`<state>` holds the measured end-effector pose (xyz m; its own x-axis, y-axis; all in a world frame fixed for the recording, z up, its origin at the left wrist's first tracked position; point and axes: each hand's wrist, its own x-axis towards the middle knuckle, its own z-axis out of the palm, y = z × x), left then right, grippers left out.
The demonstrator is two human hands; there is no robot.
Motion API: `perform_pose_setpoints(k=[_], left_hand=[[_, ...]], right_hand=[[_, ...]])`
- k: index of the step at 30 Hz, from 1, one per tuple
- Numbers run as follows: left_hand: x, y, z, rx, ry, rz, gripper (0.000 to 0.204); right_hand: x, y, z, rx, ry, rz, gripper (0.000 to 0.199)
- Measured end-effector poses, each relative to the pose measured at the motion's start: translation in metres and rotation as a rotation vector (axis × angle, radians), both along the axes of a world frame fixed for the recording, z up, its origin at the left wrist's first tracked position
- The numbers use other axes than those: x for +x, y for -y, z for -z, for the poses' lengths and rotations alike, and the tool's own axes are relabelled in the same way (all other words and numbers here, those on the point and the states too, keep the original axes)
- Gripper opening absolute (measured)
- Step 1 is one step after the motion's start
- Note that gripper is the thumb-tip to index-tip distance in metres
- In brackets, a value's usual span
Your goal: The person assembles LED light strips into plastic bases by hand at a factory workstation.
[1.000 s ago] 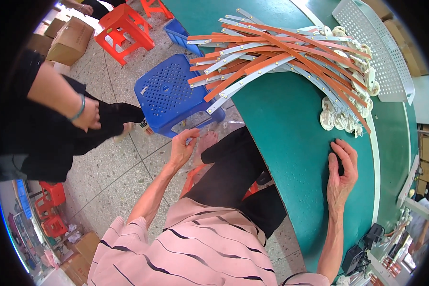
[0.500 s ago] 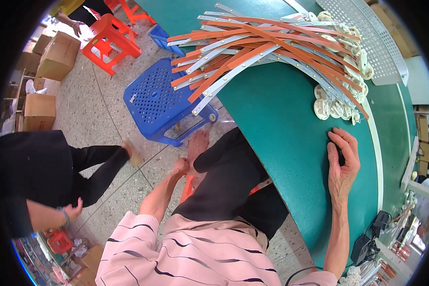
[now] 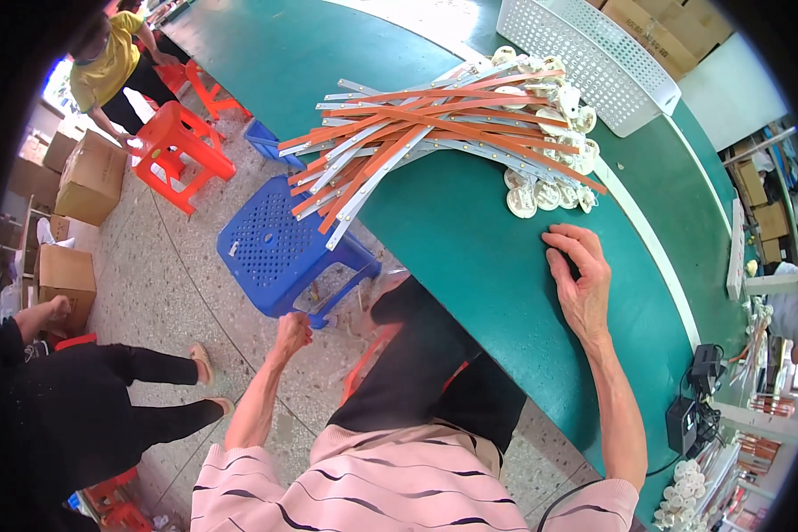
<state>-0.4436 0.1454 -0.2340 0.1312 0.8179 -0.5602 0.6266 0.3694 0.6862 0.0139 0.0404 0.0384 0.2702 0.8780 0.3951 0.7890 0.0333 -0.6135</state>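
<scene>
My left hand point(image 3: 293, 336) is held off the table, curled into a fist beside the blue plastic stool point(image 3: 273, 238); no object sticks out of it. On the green table point(image 3: 470, 257) rests my right hand point(image 3: 582, 282), its thumb and bent fingers apart with a gap between them and nothing visible in it. Beyond it lies a crossed pile of orange and whitish strips point(image 3: 417, 133) dotted with small yellowish spots. Round white discs point(image 3: 541, 193) cluster at the strips' right end, just past my right fingertips.
A white perforated basket point(image 3: 585, 71) stands at the far right. Black power adapters point(image 3: 683, 421) with cables sit by my right forearm. Red stools point(image 3: 173, 146), cardboard boxes point(image 3: 93, 177), a person in yellow point(image 3: 111, 75) and a person in black point(image 3: 80, 412) are on the left.
My left hand has moved away from my bare foot, which is now lower and blurred. My right hand stays on the table. The view has shifted, and the person in black has moved.
</scene>
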Motion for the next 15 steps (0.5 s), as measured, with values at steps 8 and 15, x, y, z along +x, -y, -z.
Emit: perform_pose_setpoints(k=[8,15], left_hand=[[-0.045,0.025,-0.235,-0.133,0.005,0.286,0.018],[-0.032,0.032,-0.366,-0.181,0.159,0.428,0.019]], right_hand=[[0.004,0.002,0.008,0.060,-0.015,-0.010,0.018],[-0.033,0.010,-0.030,-0.080,0.005,-0.317,0.041]])
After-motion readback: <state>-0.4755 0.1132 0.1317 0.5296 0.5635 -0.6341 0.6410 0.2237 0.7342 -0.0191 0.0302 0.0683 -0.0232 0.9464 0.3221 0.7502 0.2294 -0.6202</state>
